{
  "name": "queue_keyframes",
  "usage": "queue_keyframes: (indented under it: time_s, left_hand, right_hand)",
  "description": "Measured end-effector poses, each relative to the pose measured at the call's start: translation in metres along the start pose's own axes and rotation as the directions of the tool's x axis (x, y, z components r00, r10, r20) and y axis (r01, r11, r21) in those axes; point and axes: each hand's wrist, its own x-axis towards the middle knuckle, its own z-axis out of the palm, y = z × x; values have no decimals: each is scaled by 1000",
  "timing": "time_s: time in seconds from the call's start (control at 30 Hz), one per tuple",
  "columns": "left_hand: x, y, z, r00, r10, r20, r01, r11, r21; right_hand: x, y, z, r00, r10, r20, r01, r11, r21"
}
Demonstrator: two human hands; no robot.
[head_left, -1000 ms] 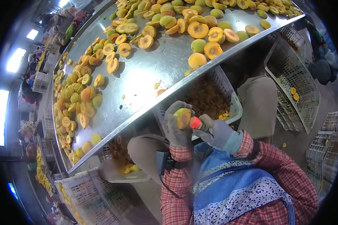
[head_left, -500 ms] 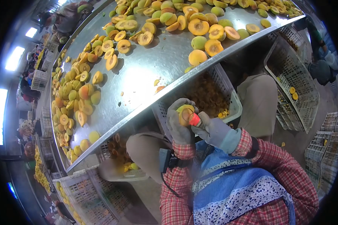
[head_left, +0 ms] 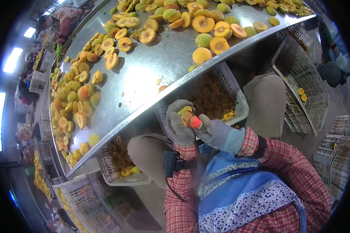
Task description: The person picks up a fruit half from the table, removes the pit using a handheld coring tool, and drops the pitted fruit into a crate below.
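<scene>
My left hand (head_left: 179,127), in a grey glove, is closed around a halved peach (head_left: 186,115) with its cut side turned toward my right hand. My gloved right hand (head_left: 218,135) grips a small tool with a red part (head_left: 195,122) that meets the cut face; the tool's working end is hidden. Both hands are over my lap, just in front of the edge of a metal table (head_left: 140,66). On the table, several peach halves (head_left: 203,24) lie cut side up, pits showing in some. More peaches (head_left: 72,97) are heaped at the left.
Below the table edge, a plastic crate (head_left: 243,106) holds brown pits and some yellow pieces. Another crate (head_left: 130,180) with similar contents stands by my left knee. Stacked crates (head_left: 81,198) are at lower left, others (head_left: 319,101) at right. A person (head_left: 64,21) is at the far left.
The view has shifted slightly. My hands stay together, the red part of the tool still at the peach, with the peach turned a little. A person's arm at far left now reaches to the table.
</scene>
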Motion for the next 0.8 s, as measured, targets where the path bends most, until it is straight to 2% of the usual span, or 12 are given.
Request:
queue_keyframes:
  time_s: [0.03, 0.1, 0.23, 0.3, 0.33, 0.4, 0.43, 0.5, 0.6, 0.67, 0.73, 0.8]
  left_hand:
    - [2, -1, -3, 1000, -3, 1, 3, 1000, 2]
    - [5, -2, -6, 986, 135, 103, -149, 977, 150]
    - [5, -12, -13, 977, 136, 166, -170, 962, 215]
    - [3, -11, -16, 985, -76, 153, 52, 987, 154]
    - [3, -11, -15, 985, -75, 153, 51, 987, 155]
    - [5, -8, -6, 974, -208, 92, 214, 974, -67]
    - [6, -6, 2, 975, -201, 91, 207, 976, -61]
    - [5, -3, 19, 964, -121, -238, 85, 984, -154]
    - [6, -11, 13, 989, -34, -145, 10, 987, -159]
    - [10, -4, 8, 990, -82, -116, 74, 995, -71]
    - [15, 12, 10, 963, -248, -105, 263, 952, 158]
    - [23, 7, 3, 954, -294, -59, 299, 944, 137]
  right_hand:
    - [2, 4, 3, 1000, 2, 1, -2, 1000, 2]
    - [6, 15, 10, 984, -153, -86, 157, 987, 40]
    - [9, 21, 9, 996, -89, -10, 90, 992, 87]
    - [12, 24, 7, 997, -71, 44, 62, 985, 164]
    - [13, 23, 4, 996, -72, 45, 64, 984, 165]
    - [9, 12, -6, 985, 73, 159, -116, 954, 278]
    - [7, 9, -8, 985, 63, 159, -107, 954, 279]
    - [7, 2, -13, 980, 73, 186, -145, 900, 411]
    - [11, 0, -20, 954, 71, 292, -225, 812, 538]
    - [14, -1, -23, 940, 66, 335, -250, 802, 542]
    - [17, -3, -31, 925, 67, 373, -279, 787, 550]
    - [21, -4, -44, 842, 86, 532, -336, 855, 394]
